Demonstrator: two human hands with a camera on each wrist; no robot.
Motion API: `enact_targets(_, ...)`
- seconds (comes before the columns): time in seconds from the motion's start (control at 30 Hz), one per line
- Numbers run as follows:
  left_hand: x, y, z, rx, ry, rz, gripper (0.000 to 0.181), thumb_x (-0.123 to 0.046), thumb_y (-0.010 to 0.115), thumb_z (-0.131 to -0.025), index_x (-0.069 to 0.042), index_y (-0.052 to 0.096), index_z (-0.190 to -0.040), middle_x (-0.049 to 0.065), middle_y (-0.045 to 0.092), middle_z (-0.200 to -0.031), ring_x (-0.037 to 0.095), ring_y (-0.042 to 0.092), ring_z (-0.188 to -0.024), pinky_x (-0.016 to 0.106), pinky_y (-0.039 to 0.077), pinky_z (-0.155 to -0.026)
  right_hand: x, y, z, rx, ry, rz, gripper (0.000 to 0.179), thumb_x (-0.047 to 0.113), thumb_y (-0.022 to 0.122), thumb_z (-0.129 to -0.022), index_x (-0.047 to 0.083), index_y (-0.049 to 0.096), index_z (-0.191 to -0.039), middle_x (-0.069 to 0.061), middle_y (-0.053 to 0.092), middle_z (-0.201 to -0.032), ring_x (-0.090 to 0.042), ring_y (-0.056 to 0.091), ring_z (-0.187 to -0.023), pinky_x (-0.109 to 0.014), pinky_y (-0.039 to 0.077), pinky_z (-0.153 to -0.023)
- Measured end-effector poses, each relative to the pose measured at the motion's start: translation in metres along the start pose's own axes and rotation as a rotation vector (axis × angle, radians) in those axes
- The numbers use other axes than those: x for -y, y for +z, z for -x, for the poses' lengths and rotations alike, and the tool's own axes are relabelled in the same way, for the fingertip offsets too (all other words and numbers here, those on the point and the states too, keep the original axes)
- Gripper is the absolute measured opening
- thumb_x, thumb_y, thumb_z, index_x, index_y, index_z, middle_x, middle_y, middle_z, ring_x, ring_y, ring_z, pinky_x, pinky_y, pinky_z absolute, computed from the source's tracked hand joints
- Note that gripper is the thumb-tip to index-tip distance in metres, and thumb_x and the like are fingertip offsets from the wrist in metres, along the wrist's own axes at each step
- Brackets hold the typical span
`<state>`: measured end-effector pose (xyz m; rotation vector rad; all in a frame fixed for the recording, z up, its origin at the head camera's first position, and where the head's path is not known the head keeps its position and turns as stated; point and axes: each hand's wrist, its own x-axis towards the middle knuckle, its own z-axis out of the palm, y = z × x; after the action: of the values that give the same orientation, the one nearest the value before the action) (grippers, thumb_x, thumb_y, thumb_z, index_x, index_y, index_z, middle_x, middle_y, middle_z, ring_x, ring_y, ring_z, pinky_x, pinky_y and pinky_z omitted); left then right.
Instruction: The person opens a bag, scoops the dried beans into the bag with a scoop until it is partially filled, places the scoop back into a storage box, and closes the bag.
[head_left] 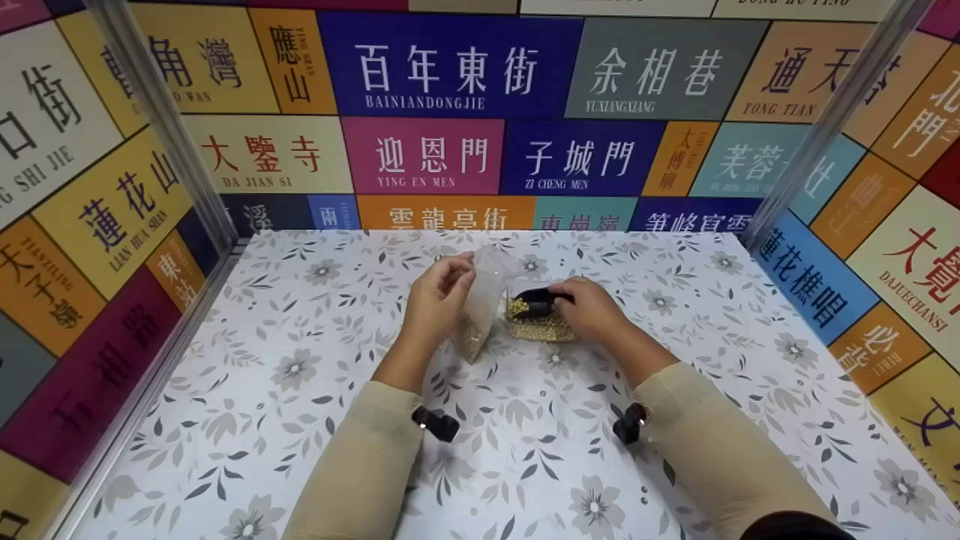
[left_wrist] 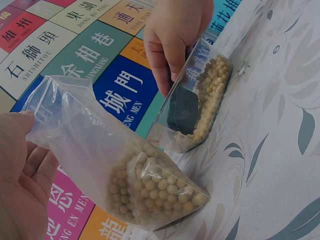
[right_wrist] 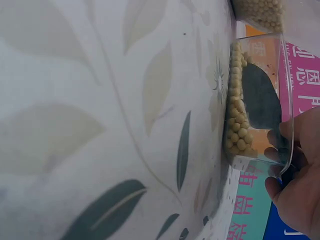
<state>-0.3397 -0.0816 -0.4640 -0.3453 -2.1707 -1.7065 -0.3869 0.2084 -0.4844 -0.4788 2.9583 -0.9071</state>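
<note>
My left hand [head_left: 437, 300] pinches the upper edge of a clear plastic zip bag [left_wrist: 82, 117]. Soybeans [left_wrist: 160, 192] fill the bag's lower part, and its bottom corner points down at the tabletop. Right of the bag stands a clear rectangular container [head_left: 541, 332] with a layer of soybeans in it. My right hand [head_left: 600, 311] grips the handle of a small black scoop [head_left: 534, 300] at the container's right end. The scoop's head is inside the container, above the beans. In the right wrist view, fingers of this hand come close to the container wall; contact is unclear.
A white table [head_left: 517, 465] with a grey floral cover lies under everything. Behind it and at both sides rise panels [head_left: 450, 67] of coloured blocks with Chinese lettering. Metal posts [head_left: 161, 112] mark the corners.
</note>
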Motion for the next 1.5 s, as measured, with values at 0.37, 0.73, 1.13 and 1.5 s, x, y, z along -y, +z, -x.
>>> enact_targets(0.37,0.001,0.000,-0.001,-0.002,0.004,0.005,0.005,-0.019,0.069,-0.106,-0.015,0.072,-0.109,-0.002,0.073,-0.141,0.013,0.072,-0.123,0.030,0.061,-0.103,-0.007,0.005,0.001,-0.037,0.015,-0.116,0.037,0.015,0.057,-0.110,0.009,0.065,-0.146,-0.019,0.062,-0.150,-0.038,0.055,-0.145,-0.055,0.043,-0.124)
enact_targets(0.73,0.002,0.001,-0.001,-0.005,-0.001,0.027,0.006,-0.016,0.069,-0.105,-0.014,0.072,-0.110,0.000,0.073,-0.141,0.015,0.072,-0.125,0.027,0.060,-0.105,-0.012,0.003,0.004,-0.055,0.019,-0.217,0.037,0.015,0.058,-0.110,0.011,0.065,-0.146,-0.018,0.060,-0.152,-0.036,0.056,-0.142,-0.052,0.048,-0.119)
enact_targets(1.13,0.001,0.001,0.000,0.001,0.006,-0.002,0.008,-0.022,0.068,-0.107,-0.016,0.071,-0.112,-0.003,0.073,-0.141,0.012,0.073,-0.121,0.033,0.061,-0.104,-0.021,-0.003,0.016,-0.105,0.020,-0.325,0.037,0.018,0.059,-0.110,0.015,0.066,-0.146,-0.016,0.059,-0.155,-0.035,0.056,-0.142,-0.049,0.050,-0.115)
enact_targets(1.5,0.002,0.001,0.000,-0.008,-0.007,0.009,0.006,-0.019,0.068,-0.106,-0.015,0.071,-0.110,-0.001,0.073,-0.141,0.015,0.072,-0.125,0.030,0.059,-0.108,-0.025,-0.014,0.022,-0.149,0.021,-0.330,0.037,0.020,0.059,-0.111,0.014,0.065,-0.147,-0.013,0.059,-0.154,-0.035,0.052,-0.148,-0.052,0.045,-0.124)
